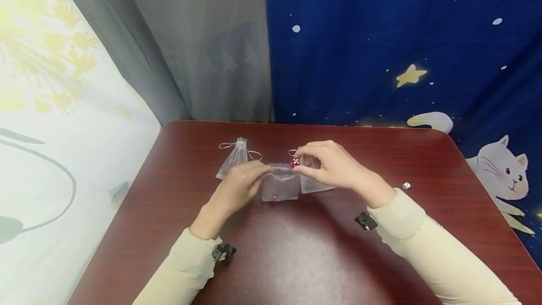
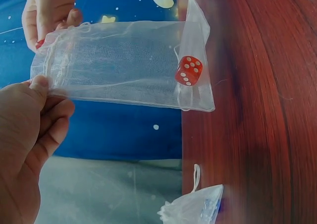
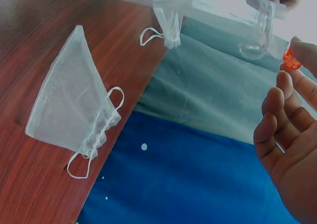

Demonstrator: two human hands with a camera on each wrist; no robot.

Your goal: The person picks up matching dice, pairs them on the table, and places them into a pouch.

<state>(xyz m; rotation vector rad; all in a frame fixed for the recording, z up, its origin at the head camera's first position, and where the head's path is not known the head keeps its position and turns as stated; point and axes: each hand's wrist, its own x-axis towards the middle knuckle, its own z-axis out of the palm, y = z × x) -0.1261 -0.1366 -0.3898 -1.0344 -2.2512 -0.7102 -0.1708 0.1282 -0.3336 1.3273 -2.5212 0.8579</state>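
Note:
My left hand (image 1: 238, 183) pinches the mouth edge of a sheer white organza bag (image 2: 124, 60), which hangs above the table. One red die with white dots (image 2: 189, 71) lies inside, at the bag's bottom end. Between thumb and fingertips my right hand (image 1: 334, 164) holds another red die (image 1: 295, 162), close beside the bag's mouth. In the right wrist view that die (image 3: 291, 60) shows at the fingertips, with the other fingers loosely bent. Whether the right hand also touches the bag's rim I cannot tell.
A drawn-closed organza bag (image 1: 235, 158) lies at the back left of the brown table (image 1: 296, 258). A second loose bag (image 3: 74, 95) lies flat behind my right hand. On the right side sits a small white die (image 1: 406, 185). Curtains hang beyond the back edge.

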